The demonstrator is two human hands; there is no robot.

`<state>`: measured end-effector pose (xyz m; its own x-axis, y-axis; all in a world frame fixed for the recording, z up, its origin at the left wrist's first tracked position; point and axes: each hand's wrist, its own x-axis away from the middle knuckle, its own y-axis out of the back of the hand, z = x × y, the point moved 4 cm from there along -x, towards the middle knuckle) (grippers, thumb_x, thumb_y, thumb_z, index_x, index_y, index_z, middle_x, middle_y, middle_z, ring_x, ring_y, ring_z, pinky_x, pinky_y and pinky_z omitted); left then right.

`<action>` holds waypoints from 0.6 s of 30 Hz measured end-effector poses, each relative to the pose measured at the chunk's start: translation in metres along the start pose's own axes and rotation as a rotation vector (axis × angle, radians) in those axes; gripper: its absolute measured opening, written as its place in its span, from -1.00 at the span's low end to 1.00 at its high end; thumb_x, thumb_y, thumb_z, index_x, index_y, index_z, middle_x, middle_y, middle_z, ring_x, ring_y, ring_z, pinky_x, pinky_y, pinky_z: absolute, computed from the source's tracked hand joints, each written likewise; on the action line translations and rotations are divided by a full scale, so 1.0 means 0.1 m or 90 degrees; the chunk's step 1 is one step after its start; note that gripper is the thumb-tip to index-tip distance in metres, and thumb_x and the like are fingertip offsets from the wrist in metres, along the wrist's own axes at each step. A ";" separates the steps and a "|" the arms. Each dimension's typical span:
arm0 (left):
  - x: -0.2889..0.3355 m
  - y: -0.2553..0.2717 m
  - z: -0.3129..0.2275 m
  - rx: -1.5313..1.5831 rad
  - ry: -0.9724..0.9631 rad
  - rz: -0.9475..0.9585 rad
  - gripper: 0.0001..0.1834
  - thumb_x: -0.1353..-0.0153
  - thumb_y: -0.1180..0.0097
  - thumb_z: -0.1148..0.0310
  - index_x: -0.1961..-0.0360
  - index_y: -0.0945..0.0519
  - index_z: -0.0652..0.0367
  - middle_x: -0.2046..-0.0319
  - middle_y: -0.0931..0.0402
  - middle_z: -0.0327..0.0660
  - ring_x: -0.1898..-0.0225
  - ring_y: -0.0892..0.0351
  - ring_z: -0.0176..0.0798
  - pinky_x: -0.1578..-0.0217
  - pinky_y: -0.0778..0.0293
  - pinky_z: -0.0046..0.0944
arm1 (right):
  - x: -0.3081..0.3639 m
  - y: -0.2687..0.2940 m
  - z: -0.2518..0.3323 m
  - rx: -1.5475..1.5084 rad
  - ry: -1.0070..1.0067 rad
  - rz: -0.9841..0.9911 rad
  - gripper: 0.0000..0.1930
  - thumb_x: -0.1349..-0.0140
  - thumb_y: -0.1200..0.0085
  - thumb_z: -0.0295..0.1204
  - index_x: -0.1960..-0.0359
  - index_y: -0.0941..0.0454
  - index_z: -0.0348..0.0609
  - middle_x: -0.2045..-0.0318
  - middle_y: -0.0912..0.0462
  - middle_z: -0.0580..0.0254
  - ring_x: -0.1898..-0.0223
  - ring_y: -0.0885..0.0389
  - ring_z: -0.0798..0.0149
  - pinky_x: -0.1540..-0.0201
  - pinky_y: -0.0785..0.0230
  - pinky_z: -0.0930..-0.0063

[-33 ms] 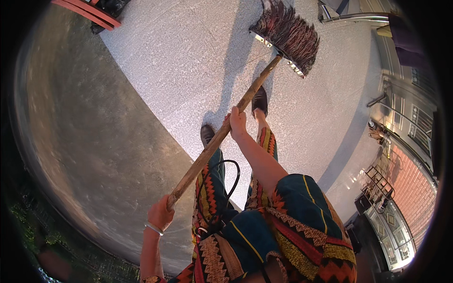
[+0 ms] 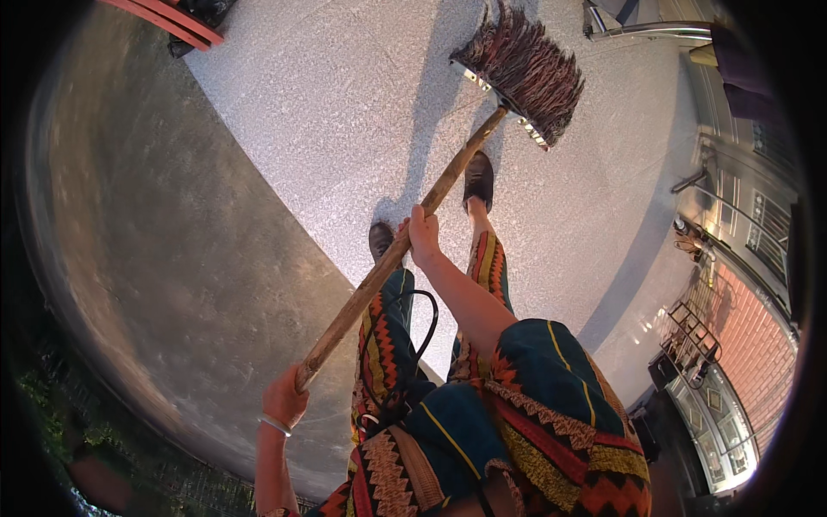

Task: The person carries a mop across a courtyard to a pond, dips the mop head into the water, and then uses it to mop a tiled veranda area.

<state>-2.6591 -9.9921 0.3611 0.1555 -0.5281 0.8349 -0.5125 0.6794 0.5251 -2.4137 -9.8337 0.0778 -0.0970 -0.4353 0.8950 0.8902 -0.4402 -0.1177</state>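
I hold a mop by its long wooden handle, which runs slantwise from lower left to upper right in front of my legs. My left hand, with a pale bangle at the wrist, is wrapped round the handle's near end. Higher up, about midway, my right hand grips the same stick. At the far end, the wide mop head with dark red and grey strands lies on the pale speckled floor, its light-coloured mounting strip facing me.
My dark shoes stand close to the mop head. A brown-grey floor strip borders the pale floor on the left. Red bars are at the far left. Metal tubing is at the far right, and a wheeled metal cart stands at right.
The mop has shifted slightly left and toward me. Both hands have moved a little left along with the handle, keeping their grip.
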 end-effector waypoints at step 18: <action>1.19 0.91 0.84 -0.411 0.064 -0.045 -0.82 0.07 -0.18 0.42 0.36 -0.54 0.06 0.59 -0.52 -0.04 0.47 -0.52 0.13 0.46 -0.45 0.00 | 1.75 -0.05 -1.41 -0.389 -0.386 0.233 -0.78 -0.15 -0.10 -0.44 0.32 -0.27 -0.19 0.35 -0.47 0.17 0.25 -0.58 0.15 0.05 -0.50 0.10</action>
<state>-2.7578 -10.0355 0.4944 0.2647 -0.5534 0.7897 0.1072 0.8307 0.5463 -2.4979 -10.0185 0.1747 0.5449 -0.2209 0.8089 0.4140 -0.7680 -0.4886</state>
